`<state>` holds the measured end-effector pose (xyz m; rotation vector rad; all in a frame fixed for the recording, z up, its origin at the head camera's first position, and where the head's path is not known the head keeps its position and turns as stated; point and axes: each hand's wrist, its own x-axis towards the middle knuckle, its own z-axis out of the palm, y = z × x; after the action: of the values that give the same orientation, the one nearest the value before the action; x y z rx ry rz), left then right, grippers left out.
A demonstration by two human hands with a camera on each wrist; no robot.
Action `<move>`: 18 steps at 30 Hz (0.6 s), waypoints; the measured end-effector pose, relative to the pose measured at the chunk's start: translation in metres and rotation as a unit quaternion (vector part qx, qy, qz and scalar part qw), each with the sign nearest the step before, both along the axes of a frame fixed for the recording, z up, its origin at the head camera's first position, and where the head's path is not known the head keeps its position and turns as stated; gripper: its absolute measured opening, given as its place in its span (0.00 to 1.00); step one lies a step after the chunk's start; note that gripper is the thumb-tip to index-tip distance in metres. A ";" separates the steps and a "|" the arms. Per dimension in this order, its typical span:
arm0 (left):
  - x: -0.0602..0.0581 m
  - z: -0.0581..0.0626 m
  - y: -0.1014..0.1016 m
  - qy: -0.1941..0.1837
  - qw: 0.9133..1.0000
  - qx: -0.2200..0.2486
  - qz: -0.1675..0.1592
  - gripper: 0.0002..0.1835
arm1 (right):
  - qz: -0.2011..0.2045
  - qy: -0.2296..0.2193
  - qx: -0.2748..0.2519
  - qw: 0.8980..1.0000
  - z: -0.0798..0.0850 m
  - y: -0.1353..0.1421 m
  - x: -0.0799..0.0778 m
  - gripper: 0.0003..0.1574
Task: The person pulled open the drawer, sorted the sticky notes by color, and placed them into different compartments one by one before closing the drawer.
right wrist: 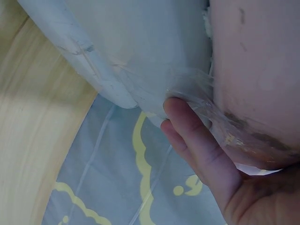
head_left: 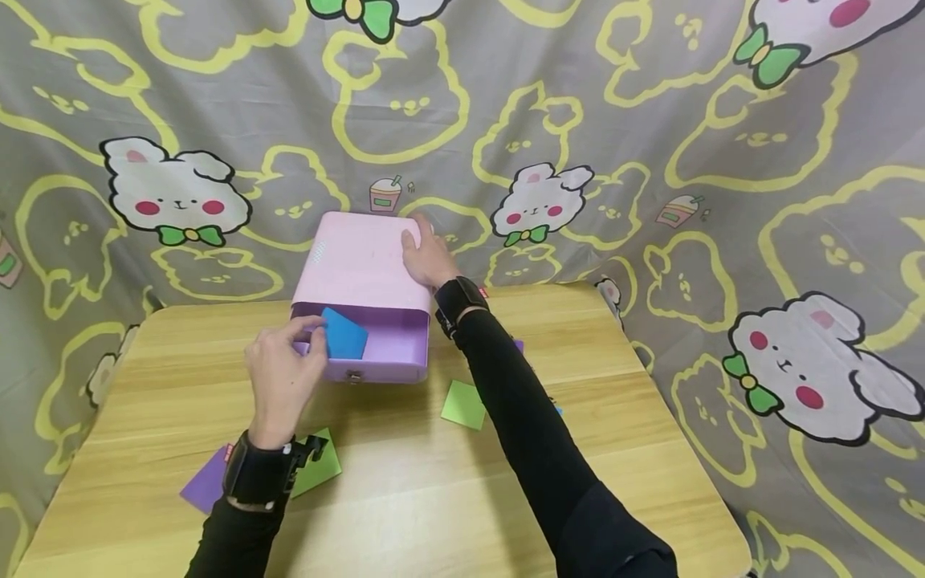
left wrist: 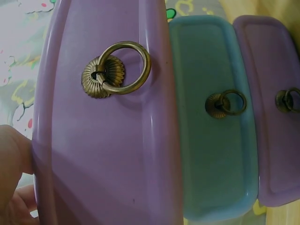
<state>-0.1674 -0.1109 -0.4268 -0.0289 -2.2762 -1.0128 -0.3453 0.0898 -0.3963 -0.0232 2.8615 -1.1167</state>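
Observation:
A pink-topped drawer cabinet (head_left: 364, 257) stands toward the back of the table, its purple top drawer (head_left: 393, 341) pulled out. My left hand (head_left: 282, 369) pinches the left edge of a blue piece of paper (head_left: 345, 335) over this drawer, between thumb and fingertips. In the left wrist view, the purple drawer front (left wrist: 103, 140) with its brass ring (left wrist: 126, 68) fills much of the picture, and the paper is out of sight. My right hand (head_left: 429, 255) rests on the cabinet's right rear edge; its fairly straight fingers (right wrist: 197, 136) lie against the side in the right wrist view.
Below the top drawer are a teal drawer (left wrist: 213, 154) and another purple drawer (left wrist: 279, 145). Green paper (head_left: 464, 405) lies right of centre, another green sheet (head_left: 321, 466) and a purple one (head_left: 205, 482) near my left wrist. A patterned curtain (head_left: 405, 104) hangs behind the table.

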 end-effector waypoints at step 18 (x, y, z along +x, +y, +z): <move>0.008 0.010 0.001 -0.129 0.981 -0.139 -0.026 0.21 | 0.007 0.000 -0.018 1.000 0.001 0.001 0.002 0.37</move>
<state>-0.1591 -0.1101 -0.4167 -0.0778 -2.6536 -0.7511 -0.3431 0.0913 -0.3954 -0.0465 2.8362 -1.1660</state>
